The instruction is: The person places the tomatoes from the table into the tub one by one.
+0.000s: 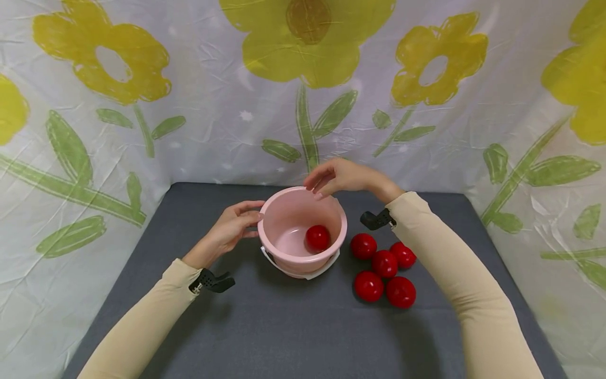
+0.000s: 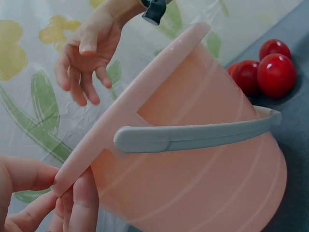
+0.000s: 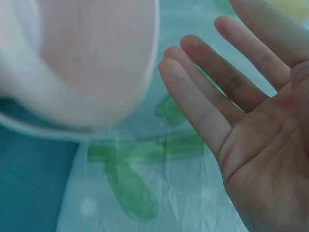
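A pink bucket [image 1: 289, 221] with a pale handle [image 2: 193, 137] stands upright on the dark table. Inside it lies one shiny red ball [image 1: 317, 238], toward the right of the bottom. My left hand [image 1: 235, 226] pinches the bucket's left rim between thumb and fingers, as the left wrist view shows up close. Over the far right part of the rim hovers my right hand [image 1: 343, 177]; its fingers are relaxed and spread, and nothing is in the palm [image 3: 270, 145].
Several more red balls [image 1: 384, 263] lie in a cluster on the table right of the bucket, beneath my right forearm. The dark table [image 1: 293, 337] backs onto a white curtain [image 1: 213, 131] printed with yellow flowers, which also hangs along both sides.
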A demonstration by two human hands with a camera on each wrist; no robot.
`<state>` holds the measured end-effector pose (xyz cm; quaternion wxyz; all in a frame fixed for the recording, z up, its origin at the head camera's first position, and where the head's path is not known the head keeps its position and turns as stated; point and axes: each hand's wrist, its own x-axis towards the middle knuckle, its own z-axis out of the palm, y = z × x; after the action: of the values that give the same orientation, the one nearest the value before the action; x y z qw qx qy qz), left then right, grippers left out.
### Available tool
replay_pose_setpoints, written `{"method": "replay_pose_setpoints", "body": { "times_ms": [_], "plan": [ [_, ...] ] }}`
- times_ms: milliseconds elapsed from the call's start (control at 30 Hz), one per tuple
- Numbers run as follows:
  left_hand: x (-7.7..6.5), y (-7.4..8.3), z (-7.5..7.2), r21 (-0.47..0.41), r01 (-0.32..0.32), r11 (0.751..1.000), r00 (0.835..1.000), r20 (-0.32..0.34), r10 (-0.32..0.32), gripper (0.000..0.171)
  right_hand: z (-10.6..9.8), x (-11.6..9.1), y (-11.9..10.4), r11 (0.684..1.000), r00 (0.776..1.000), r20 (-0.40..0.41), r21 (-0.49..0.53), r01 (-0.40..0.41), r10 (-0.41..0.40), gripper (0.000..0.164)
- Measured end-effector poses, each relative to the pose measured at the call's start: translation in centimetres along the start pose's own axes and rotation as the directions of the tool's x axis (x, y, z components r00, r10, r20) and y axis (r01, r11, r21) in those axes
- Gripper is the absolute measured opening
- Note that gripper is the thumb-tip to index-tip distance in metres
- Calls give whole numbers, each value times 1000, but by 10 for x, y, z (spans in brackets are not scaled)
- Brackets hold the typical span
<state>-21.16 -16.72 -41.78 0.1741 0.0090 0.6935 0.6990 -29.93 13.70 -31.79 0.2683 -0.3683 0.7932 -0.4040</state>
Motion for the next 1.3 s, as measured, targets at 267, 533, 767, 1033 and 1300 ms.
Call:
{"method": "replay_pose_setpoints", "body": {
  "times_ms": [267,533,767,1033,1300],
  "plan": [
    [-1,2,2,-11,9,1000,1000,-12,-9,52,-22,-36,5,996,992,-99,-33,-77,73,44],
    [-1,2,3,-6,7,1000,1000,-10,-7,52,-31,-66,31,986,979,-141,-54,-158,150,45],
    [3,1,1,-1,19,1000,1000,-19,-19,52,-22,-84,70,976,971,-127,-64,-210,201,47],
    [4,1,0,-23,22,999,1000,-1,-22,52,3,-94,111,975,973,-64,14,-222,222,50],
    [4,2,0,-44,20,999,1000,2,-20,52,21,-97,142,975,974,-29,-12,-223,223,54]
  ]
}}
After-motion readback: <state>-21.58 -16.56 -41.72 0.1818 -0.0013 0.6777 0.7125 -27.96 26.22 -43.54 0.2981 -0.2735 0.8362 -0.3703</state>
